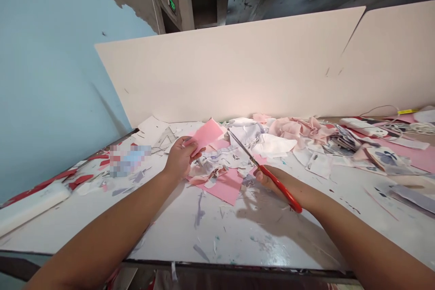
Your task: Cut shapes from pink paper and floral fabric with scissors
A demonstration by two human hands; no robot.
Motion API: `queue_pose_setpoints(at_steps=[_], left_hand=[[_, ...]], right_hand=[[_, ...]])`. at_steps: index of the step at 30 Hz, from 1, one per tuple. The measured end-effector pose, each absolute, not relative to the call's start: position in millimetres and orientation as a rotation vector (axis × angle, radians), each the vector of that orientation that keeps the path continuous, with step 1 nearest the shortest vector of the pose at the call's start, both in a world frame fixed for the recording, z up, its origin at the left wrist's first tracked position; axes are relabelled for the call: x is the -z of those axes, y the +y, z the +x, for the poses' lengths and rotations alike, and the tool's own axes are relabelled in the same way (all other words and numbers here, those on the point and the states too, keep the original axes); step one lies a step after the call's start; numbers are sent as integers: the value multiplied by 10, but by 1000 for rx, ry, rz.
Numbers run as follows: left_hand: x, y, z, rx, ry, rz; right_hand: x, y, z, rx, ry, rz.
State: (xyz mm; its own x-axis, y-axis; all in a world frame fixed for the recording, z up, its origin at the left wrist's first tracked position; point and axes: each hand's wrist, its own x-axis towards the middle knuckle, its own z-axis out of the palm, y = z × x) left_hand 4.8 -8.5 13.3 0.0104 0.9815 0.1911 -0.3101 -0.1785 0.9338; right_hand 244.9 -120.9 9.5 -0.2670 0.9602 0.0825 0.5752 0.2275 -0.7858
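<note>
My left hand (182,156) pinches a small piece of pink paper (208,133) between thumb and fingers, above the table. In my right hand (272,179) is a pair of scissors (278,186) with red handles, its blades pointing up and left toward the pink piece but apart from it. Most of the right fingers are hidden behind the handles. Beneath and between the hands lie a larger pink sheet (226,186) and crumpled fabric scraps (217,163). A white cloth scrap (273,145) rests just beyond the scissor tips.
A white panel (238,68) stands along the table's back edge. Bunched pink fabric (302,129) lies at the back right, near a white power strip (363,127). At the left sit a white roll (34,206) and red scraps (79,181). Small offcuts litter the white tabletop (176,235).
</note>
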Motion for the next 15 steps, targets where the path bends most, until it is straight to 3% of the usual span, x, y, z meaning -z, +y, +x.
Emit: queue_pose_setpoints(at_steps=[15], left_hand=[[-114,-244,91,-1262,752,1123]], right_hand=[[-28,-1178,2441,-898,-1946,-1334]])
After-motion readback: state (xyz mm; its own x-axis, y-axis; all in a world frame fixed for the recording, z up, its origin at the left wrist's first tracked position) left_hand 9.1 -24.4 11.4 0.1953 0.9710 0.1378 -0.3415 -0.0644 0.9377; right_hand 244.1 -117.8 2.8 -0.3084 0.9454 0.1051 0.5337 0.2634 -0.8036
